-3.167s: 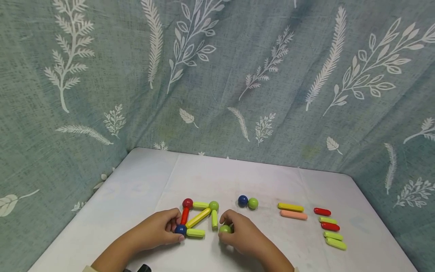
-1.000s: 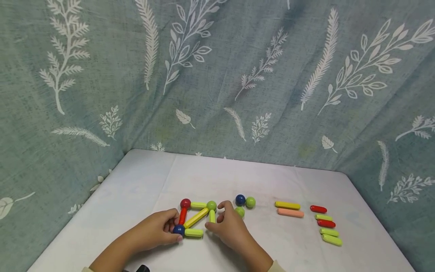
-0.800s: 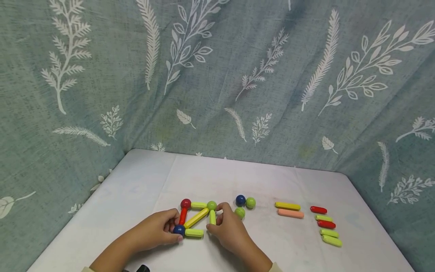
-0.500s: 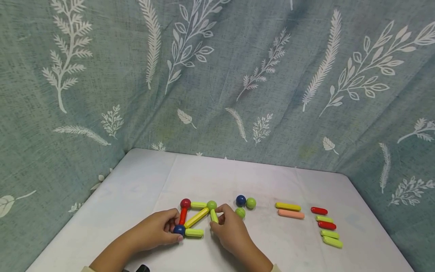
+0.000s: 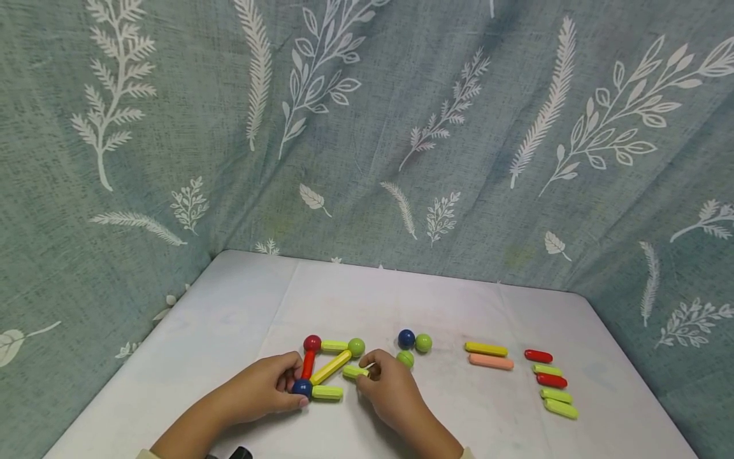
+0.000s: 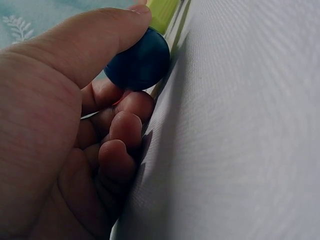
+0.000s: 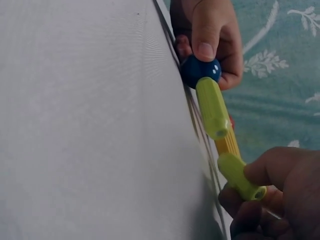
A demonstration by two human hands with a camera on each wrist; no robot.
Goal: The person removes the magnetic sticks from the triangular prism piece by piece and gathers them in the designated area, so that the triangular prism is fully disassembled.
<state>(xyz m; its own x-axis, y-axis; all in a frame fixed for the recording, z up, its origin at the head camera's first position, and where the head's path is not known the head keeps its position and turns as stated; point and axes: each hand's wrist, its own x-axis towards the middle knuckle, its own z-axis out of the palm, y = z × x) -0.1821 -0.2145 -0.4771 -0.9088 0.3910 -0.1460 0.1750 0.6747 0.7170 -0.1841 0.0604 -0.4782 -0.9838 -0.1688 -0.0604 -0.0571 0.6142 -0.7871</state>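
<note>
- Lower left of centre: left hand point(image 5: 268, 385) grips the blue ball point(image 5: 302, 388) between thumb and fingers, apparently anchoring the ball-and-rod frame point(image 5: 308, 364).
- Lower centre: right hand point(image 5: 394, 387) pinches a short lime-green rod point(image 5: 352, 371) near one end, presumably leaving the other uncovered.
- Beyond: yellow rod point(image 5: 331, 368) slants toward the lime-green ball point(image 5: 357, 347), seemingly a brace.
- Right of centre: loose balls point(image 5: 424, 343), probably spares.

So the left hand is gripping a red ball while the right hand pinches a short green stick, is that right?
Not quite: the left hand grips a blue ball, as the left wrist view shows. The right hand does pinch a short green stick.
</note>
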